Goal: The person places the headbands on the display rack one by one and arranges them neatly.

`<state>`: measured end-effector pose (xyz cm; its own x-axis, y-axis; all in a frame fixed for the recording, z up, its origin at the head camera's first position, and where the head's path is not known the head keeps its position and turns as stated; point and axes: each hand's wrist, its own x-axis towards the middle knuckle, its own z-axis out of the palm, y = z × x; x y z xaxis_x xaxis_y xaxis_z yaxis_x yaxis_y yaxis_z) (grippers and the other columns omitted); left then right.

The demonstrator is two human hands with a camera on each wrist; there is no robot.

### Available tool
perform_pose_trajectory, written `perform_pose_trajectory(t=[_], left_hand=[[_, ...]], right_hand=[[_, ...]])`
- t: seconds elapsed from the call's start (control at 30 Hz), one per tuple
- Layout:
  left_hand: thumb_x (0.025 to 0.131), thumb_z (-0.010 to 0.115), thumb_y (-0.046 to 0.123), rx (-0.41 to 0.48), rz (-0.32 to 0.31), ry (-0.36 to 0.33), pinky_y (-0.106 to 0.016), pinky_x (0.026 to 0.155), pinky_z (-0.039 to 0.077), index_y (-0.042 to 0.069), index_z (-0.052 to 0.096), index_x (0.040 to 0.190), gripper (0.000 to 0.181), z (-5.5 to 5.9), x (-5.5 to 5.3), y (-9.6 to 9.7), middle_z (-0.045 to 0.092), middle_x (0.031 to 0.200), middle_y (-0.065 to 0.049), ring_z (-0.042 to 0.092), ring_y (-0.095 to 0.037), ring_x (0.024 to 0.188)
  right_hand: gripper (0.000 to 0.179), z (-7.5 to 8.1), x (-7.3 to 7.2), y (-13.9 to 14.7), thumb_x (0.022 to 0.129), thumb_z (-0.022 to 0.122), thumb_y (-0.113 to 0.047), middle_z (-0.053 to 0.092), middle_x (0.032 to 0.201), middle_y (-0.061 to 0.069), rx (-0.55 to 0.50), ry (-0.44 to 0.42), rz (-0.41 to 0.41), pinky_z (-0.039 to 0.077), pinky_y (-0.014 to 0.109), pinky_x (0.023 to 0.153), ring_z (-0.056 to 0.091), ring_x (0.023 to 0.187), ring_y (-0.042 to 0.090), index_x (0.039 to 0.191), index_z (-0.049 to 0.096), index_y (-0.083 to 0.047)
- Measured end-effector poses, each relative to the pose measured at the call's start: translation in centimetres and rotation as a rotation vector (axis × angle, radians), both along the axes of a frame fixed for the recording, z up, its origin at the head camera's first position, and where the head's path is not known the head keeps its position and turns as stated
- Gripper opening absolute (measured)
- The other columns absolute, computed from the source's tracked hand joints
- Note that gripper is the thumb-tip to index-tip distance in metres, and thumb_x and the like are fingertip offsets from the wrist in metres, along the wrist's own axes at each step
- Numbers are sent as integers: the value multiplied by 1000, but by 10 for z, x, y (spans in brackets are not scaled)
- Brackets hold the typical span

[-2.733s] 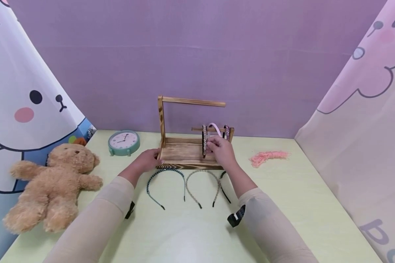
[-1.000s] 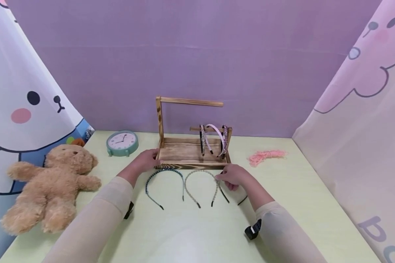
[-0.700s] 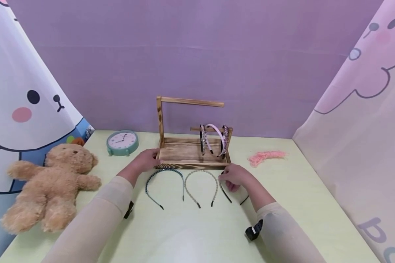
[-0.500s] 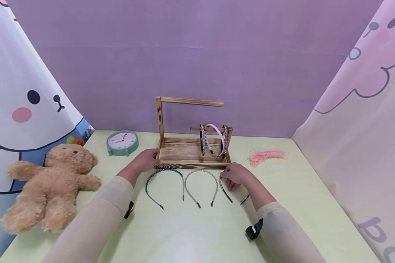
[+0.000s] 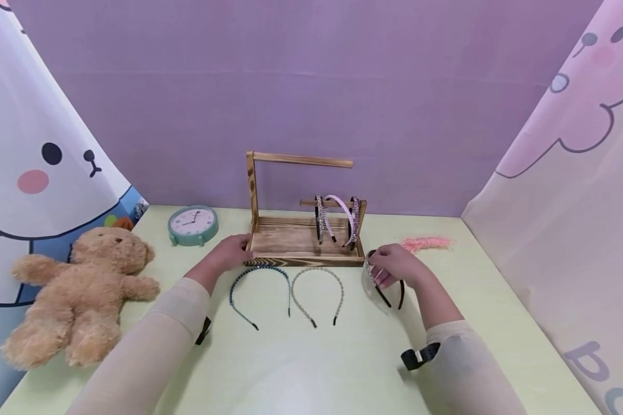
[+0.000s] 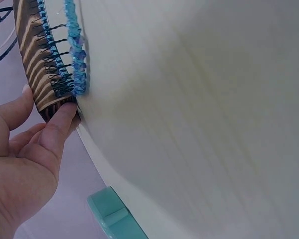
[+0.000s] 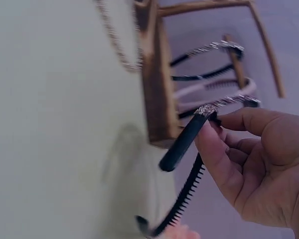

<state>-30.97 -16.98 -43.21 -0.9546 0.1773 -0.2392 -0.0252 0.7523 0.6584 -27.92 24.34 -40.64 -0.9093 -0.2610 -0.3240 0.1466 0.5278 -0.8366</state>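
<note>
Holding the wooden rack (image 5: 284,236) by its front left corner with the left hand (image 5: 232,252), with thumb and fingers clamped on the wood. Pinching a black headband (image 7: 183,142) between thumb and fingers of the right hand (image 5: 394,264), just off the rack's front right corner and above the table (image 5: 301,369); cannot tell whether touching the rack there. Glittering on part of its curve, toothed like a comb along one arm, with both ends pointing down.

Carrying, on the rack's lower rail (image 5: 307,203), a silver-glitter headband (image 5: 320,220), a pink headband (image 5: 346,210) and a purple-glitter headband (image 5: 355,216), in that order towards the rack's right end. Rising at the rack's left end, then running right over its base: a post (image 5: 254,193) and an upper bar (image 5: 303,160).

Lying flat before the rack, with curves towards it and ends away: a blue headband (image 5: 263,267) close to the front edge, left of centre, and a pale beaded headband (image 5: 318,268) beside it, right of centre.

Left of the rack, a teal clock (image 5: 193,225); farther left, a teddy bear (image 5: 85,291) on its back. Right of the rack, a bundle of pink cord (image 5: 431,243), partly hidden by the right hand. Behind the rack, a purple backdrop (image 5: 311,75).
</note>
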Motion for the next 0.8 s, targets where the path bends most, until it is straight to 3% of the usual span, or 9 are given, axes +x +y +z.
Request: perform_pose_trajectory(t=[0.4,0.63,0.8], left_hand=[[101,56,23,4,0,-3,-57,112,34,7,26,155,64,-2,-1,-1,35,154,-23,37,-41,139],[101,56,24,-11,2,-10,-57,114,30,7,25,156,65,-2,-1,-2,32,156,-22,33,-41,142],[100,56,23,-2,10,-10,-57,113,32,8,25,156,65,-2,-1,-1,34,156,-21,35,-40,141]], right_hand=[[27,34,-8,28,103,45,-12,62,90,12,-186,125,-100,59,45,81,68,79,20,114,51,12],[24,54,-14,29,104,46,-12,62,95,10,-245,249,-159,57,44,88,67,86,18,114,48,10],[19,72,-20,24,103,48,-12,62,97,7,-284,342,-218,57,36,88,65,90,16,112,48,4]])
